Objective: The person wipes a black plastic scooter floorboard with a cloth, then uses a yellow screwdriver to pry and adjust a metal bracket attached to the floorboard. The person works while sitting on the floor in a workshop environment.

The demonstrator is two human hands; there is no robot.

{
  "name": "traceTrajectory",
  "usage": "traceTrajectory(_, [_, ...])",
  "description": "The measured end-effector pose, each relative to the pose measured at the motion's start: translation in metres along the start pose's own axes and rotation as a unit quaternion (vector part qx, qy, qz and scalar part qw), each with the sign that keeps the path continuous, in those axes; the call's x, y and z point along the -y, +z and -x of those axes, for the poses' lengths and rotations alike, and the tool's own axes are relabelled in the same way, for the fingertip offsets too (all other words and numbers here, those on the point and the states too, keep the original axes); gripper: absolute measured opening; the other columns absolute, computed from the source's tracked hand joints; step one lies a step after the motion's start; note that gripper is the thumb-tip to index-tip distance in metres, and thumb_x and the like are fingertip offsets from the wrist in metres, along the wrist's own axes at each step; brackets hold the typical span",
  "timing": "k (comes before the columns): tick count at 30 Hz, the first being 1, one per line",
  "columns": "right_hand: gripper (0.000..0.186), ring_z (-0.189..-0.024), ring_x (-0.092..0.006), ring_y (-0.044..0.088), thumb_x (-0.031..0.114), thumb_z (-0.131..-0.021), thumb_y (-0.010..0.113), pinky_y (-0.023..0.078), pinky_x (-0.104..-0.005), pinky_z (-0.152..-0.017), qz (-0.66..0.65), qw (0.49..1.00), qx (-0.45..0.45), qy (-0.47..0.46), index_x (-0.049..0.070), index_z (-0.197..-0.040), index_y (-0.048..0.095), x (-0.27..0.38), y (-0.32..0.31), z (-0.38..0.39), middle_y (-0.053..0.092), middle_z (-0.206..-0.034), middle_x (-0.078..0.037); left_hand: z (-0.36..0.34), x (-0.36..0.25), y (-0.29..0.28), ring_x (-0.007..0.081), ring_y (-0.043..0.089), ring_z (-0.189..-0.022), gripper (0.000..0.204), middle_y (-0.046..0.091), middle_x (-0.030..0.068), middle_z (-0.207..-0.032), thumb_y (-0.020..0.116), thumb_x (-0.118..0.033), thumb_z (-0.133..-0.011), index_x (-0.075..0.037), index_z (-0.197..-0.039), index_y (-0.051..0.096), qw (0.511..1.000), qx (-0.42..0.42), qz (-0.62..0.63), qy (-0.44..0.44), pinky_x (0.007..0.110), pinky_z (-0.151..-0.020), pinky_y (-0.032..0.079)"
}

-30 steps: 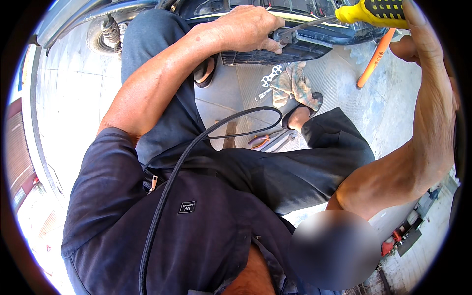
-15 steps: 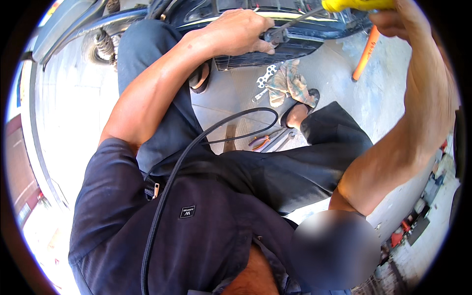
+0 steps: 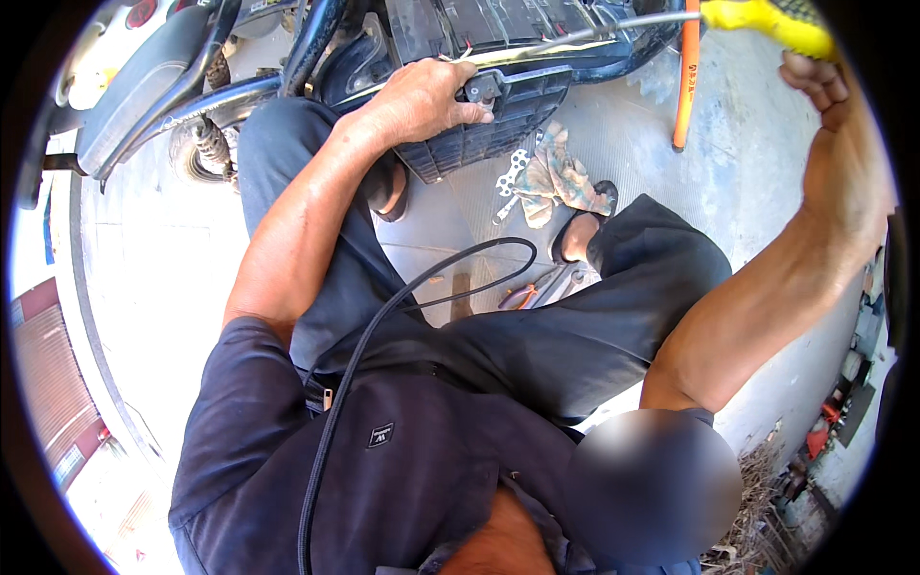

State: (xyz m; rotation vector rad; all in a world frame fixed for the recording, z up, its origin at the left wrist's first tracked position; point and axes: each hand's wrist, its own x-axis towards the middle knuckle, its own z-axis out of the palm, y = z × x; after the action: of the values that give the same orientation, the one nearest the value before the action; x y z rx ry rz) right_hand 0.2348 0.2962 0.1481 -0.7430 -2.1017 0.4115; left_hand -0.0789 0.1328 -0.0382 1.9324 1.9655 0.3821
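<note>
My left hand [image 3: 422,101] grips the edge of a black ribbed plastic cover [image 3: 508,125], with thumb and fingers closed about a small metal-like fitting [image 3: 484,90] on it. The cover hangs tilted at the lower side of a vehicle's dark frame [image 3: 311,48]. At the upper right, my right hand [image 3: 819,86] is closed on the yellow handle of a screwdriver [image 3: 762,21]. Its long shaft points left across the vehicle's underside, and the tip lies above the fitting, apart from it. Part of the right hand's grip is cut by the picture's edge.
An orange bar [image 3: 687,86] slants down beyond the cover. On the floor lie a camouflage rag [image 3: 558,177], a flat white multi-hole wrench [image 3: 511,174] and pliers [image 3: 519,297] beside other tools. A black cable [image 3: 383,311] loops over my lap. A seat [image 3: 144,96] stands far left.
The screwdriver's tip has come away from the fitting, and my right hand has moved lower and outward. My left hand and the cover have shifted left and down in the picture.
</note>
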Motion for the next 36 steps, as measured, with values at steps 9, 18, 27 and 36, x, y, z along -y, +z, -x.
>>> traceTrajectory(9, [0.038, -0.06, -0.0157, 0.067, 0.022, -0.091, 0.071, 0.056, -0.0263, -0.057, -0.241, 0.902, -0.189, 0.304, -0.01, -0.109, 0.061, 0.045, 0.056, 0.111, 0.067, -0.08, -0.014, 0.013, -0.018, -0.001, 0.0433, 0.064, -0.089, 0.048, 0.067, 0.0257, -0.09, 0.077, -0.03, -0.079, 0.001, -0.113, 0.061, 1.0, -0.01, 0.01, 0.01, 0.046, -0.079, 0.05])
traceTrajectory(18, [0.033, -0.061, -0.015, 0.066, 0.019, -0.094, 0.066, 0.056, -0.0272, -0.058, -0.272, 0.877, -0.294, 0.265, -0.008, -0.11, 0.058, 0.068, 0.057, 0.132, 0.067, -0.081, -0.014, 0.02, -0.029, 0.003, 0.0432, 0.063, -0.085, 0.05, 0.065, 0.0267, -0.088, 0.076, -0.032, -0.08, 0.001, -0.115, 0.061, 0.999, -0.013, -0.01, 0.045, 0.046, -0.078, 0.049])
traceTrajectory(27, [0.022, -0.075, -0.0251, 0.071, 0.01, -0.098, 0.055, 0.061, -0.0329, -0.071, -0.423, 0.806, -0.268, 0.317, -0.003, -0.114, 0.048, 0.086, 0.105, 0.15, 0.064, -0.097, -0.02, 0.025, -0.039, -0.002, 0.0396, 0.064, -0.107, 0.071, 0.064, 0.0248, -0.119, 0.078, -0.024, -0.077, -0.008, -0.138, 0.047, 0.998, -0.056, 0.025, 0.015, 0.042, -0.09, 0.05])
traceTrajectory(36, [0.027, -0.081, -0.0121, 0.064, -0.002, -0.087, 0.063, 0.056, -0.0247, -0.071, -0.421, 0.792, -0.162, 0.41, -0.001, -0.11, 0.05, 0.088, 0.164, 0.191, 0.062, -0.099, -0.011, 0.026, -0.053, 0.009, 0.0281, 0.067, -0.084, 0.102, 0.067, 0.0156, -0.111, 0.079, -0.007, -0.077, -0.021, -0.156, 0.016, 0.995, -0.073, 0.062, 0.039, 0.038, -0.076, 0.054])
